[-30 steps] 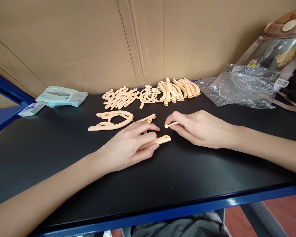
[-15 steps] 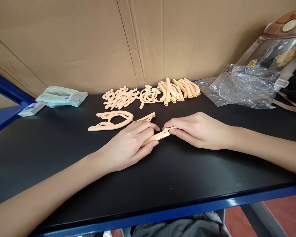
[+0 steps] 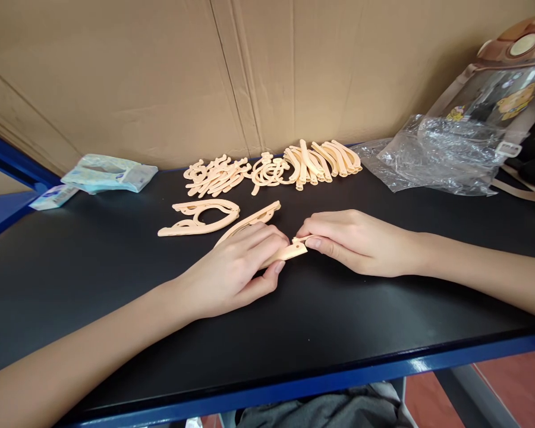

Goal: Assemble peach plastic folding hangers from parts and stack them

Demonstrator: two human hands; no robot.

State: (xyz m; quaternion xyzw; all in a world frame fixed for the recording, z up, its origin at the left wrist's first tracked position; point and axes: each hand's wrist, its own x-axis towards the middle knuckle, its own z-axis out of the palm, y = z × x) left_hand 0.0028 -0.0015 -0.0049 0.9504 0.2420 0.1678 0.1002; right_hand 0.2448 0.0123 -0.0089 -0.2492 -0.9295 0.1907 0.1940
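Near the middle of the black table (image 3: pixel 339 315), the left hand (image 3: pixel 229 267) is closed around a cream plastic bar (image 3: pixel 289 252), its holed end sticking out past the fingers, while the right hand (image 3: pixel 365 244) pinches a small cream piece (image 3: pixel 304 239) right at that end. If the two parts press together crooked, the small piece could jam or slip, since only thumb and fingertips hold it, and a slack hold could let the bar twist. A long piece (image 3: pixel 261 213) lies just beyond the left hand, where the knuckles could knock it.
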